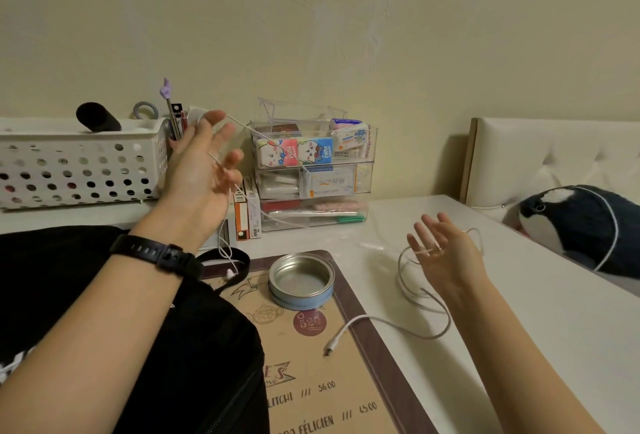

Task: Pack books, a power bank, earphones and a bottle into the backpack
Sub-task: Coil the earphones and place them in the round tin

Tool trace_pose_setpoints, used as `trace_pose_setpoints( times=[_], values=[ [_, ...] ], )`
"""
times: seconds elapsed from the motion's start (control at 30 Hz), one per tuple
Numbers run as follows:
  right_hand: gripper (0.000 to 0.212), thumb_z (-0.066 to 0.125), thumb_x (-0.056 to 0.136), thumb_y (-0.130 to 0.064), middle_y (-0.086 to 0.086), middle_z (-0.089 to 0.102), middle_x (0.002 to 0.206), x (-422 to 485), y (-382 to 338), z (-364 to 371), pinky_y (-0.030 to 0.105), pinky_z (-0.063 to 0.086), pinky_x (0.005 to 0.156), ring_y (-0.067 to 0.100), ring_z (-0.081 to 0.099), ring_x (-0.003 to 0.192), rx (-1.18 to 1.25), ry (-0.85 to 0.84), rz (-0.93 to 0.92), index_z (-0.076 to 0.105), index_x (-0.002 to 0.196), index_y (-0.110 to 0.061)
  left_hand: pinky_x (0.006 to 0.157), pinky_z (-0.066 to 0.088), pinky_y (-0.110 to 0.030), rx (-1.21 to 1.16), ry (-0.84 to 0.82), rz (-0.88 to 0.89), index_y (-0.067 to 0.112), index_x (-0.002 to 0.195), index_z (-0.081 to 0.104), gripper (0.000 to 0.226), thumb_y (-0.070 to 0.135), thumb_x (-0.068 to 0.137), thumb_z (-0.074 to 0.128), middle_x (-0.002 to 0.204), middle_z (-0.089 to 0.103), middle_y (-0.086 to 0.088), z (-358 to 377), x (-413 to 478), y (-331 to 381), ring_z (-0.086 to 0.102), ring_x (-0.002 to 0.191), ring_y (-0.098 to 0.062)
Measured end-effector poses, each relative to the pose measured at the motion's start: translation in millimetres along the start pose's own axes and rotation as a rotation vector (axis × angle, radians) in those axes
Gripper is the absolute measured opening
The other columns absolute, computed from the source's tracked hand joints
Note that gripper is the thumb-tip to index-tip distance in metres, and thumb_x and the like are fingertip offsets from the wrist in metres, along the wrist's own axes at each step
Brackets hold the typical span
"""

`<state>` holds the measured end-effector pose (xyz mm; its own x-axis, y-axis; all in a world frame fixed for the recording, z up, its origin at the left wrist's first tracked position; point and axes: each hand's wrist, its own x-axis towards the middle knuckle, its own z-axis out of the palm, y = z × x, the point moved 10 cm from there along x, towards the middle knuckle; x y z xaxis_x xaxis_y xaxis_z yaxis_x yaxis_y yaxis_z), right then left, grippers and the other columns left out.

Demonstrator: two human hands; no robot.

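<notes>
My left hand point(204, 170) is raised above the black backpack point(207, 347), fingers spread, with the thin white earphone cord point(242, 127) looped over them. One earbud point(229, 273) dangles below the wrist, over the backpack's edge. The cord stretches right toward my right hand point(446, 257), which is held palm up over the table with the cord pinched between its fingers. A thicker white charging cable point(408, 329) curls around and below that hand; its plug lies on the placemat. No books, power bank or bottle can be made out.
An open round tin point(301, 281) sits on a brown menu placemat point(346, 385). Stacked clear drawers point(313, 170) and a perforated white basket point(76, 167) stand at the back by the wall. A dark plush toy point(581, 222) lies on the bed at right.
</notes>
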<state>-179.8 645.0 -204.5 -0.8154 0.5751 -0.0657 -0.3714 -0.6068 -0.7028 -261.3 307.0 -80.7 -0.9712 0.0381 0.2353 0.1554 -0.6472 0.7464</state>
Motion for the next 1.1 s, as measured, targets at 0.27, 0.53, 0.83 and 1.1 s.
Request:
trace_pose_setpoints(
  times=[0.27, 0.53, 0.83, 1.1],
  values=[
    [0.035, 0.035, 0.096, 0.002, 0.011, 0.063, 0.078, -7, -1, 7, 0.027, 0.051, 0.049, 0.011, 0.048, 0.040, -0.387, 0.029, -0.068, 0.046, 0.126, -0.011, 0.032, 0.021, -0.013, 0.032, 0.150, 0.043, 0.032, 0.120, 0.060, 0.025, 0.034, 0.097, 0.050, 0.090, 0.056, 0.004, -24, 8, 12, 0.026, 0.041, -0.001],
    [0.070, 0.064, 0.082, -0.029, -0.014, 0.049, 0.135, -83, 22, 106, 0.028, 0.040, 0.103, 0.002, 0.048, 0.124, -0.893, -0.712, -0.487, 0.031, 0.143, -0.041, 0.032, 0.016, -0.014, 0.796, -0.629, -0.369, 0.017, 0.105, 0.071, 0.028, 0.028, 0.097, 0.047, 0.082, 0.049, 0.001, 61, -54, -66, 0.024, 0.043, -0.003],
    [0.032, 0.056, 0.090, -0.027, 0.007, 0.037, 0.055, -70, 29, 95, 0.023, 0.026, 0.042, 0.010, 0.030, 0.040, -0.781, -0.652, -0.197, 0.058, 0.079, 0.003, 0.041, 0.030, -0.017, 1.282, -0.635, -0.277, 0.017, 0.083, 0.073, 0.022, 0.037, 0.087, 0.064, 0.049, 0.048, 0.011, 48, -49, -81, 0.036, 0.042, -0.006],
    [0.037, 0.032, 0.104, -0.027, 0.003, 0.033, 0.057, -16, -17, 33, 0.023, 0.029, 0.042, 0.015, 0.030, 0.046, -0.745, -0.027, -0.413, 0.040, 0.070, -0.012, 0.038, 0.026, -0.016, 0.875, -0.519, -0.357, 0.015, 0.068, 0.054, 0.030, 0.030, 0.093, 0.050, 0.046, 0.031, 0.008, 32, -32, -49, 0.025, 0.039, -0.006]
  ],
)
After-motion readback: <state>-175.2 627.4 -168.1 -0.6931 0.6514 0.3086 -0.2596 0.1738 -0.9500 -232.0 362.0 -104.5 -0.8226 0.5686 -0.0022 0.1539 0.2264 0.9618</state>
